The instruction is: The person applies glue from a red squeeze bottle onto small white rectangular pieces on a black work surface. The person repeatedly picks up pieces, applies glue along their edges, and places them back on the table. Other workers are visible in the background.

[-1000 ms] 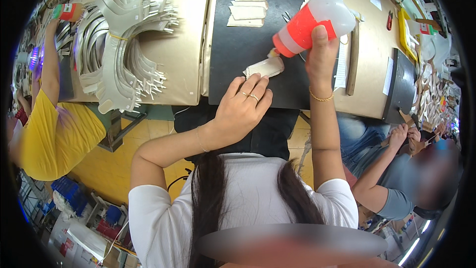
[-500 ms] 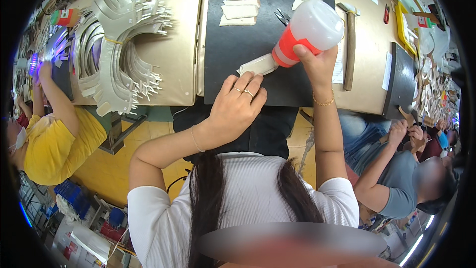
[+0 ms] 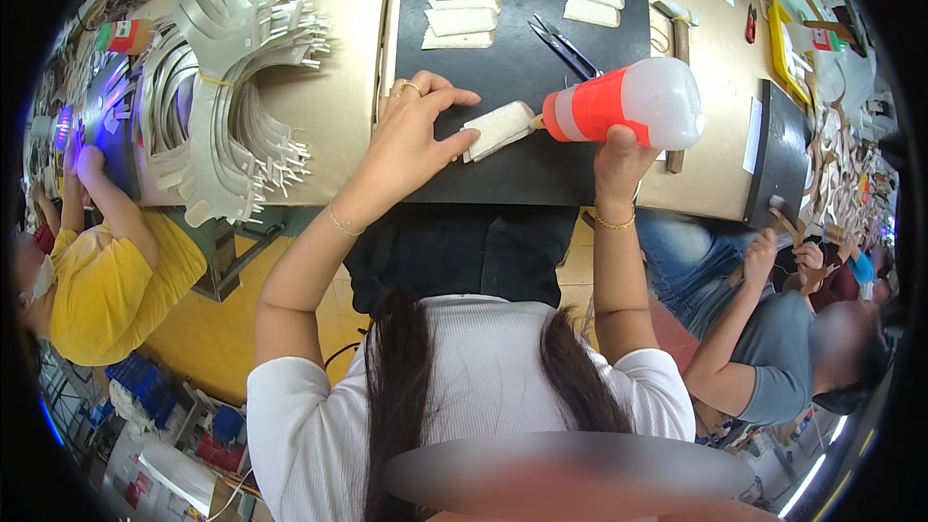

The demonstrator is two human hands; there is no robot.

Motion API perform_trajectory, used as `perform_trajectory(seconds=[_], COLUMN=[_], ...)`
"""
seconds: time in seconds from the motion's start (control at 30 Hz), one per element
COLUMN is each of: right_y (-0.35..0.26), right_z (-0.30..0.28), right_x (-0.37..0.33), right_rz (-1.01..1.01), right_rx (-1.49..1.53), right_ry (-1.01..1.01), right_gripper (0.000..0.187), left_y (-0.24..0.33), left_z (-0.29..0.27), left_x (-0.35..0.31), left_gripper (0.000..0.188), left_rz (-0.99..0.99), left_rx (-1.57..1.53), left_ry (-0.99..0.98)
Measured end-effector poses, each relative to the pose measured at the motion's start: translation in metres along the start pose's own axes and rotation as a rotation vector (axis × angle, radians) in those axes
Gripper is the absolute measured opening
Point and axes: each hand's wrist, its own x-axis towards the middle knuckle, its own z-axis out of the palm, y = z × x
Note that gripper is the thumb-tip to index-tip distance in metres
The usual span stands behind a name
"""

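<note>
My right hand [image 3: 622,172] is closed round a translucent squeeze bottle [image 3: 646,101] with a red band, held nearly on its side. The bottle's nozzle points left and meets the right end of a small stack of cream strips [image 3: 498,130] on the black mat [image 3: 454,77]. At the stack's left end is my left hand [image 3: 411,130], fingers apart, the thumb tip at its edge and the index finger stretched above it. Dark-handled snips [image 3: 570,50] lie just beyond the bottle. Farther back, several cream strips [image 3: 462,17] form a column, and two more [image 3: 593,10] lie to their right.
Left on the table is a large bundle of curved beige pieces [image 3: 217,87]. A hammer [image 3: 680,48] lies right of the mat, partly behind the bottle. A yellow tray [image 3: 788,58] stands farther right. Co-workers sit on the left [image 3: 121,261] and the right [image 3: 749,358].
My left hand has come off the cream stack and spread its fingers to the left. The bottle has tipped nearer level and shifted right, uncovering more of the snips and the strips.
</note>
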Motion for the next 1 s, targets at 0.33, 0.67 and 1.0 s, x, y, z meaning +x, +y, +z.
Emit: perform_trajectory(seconds=[0.33, 0.67, 1.0], right_y=[0.018, 0.017, -0.020], right_z=[0.002, 0.026, -0.006], right_x=[-0.024, -0.059, -0.007], right_rz=[0.027, 0.154, 0.144], right_rx=[-0.106, -0.054, 0.100], right_ry=[-0.012, -0.099, 0.288], right_gripper=[0.095, 0.100, 0.093], left_y=[-0.001, -0.004, 0.004], left_z=[0.001, 0.001, 0.006], left_x=[0.002, 0.004, -0.007], left_gripper=[0.032, 0.030, 0.022], left_rz=[-0.093, -0.073, -0.014], left_rx=[-0.047, -0.006, 0.031], left_ry=[-0.082, -0.109, 0.016])
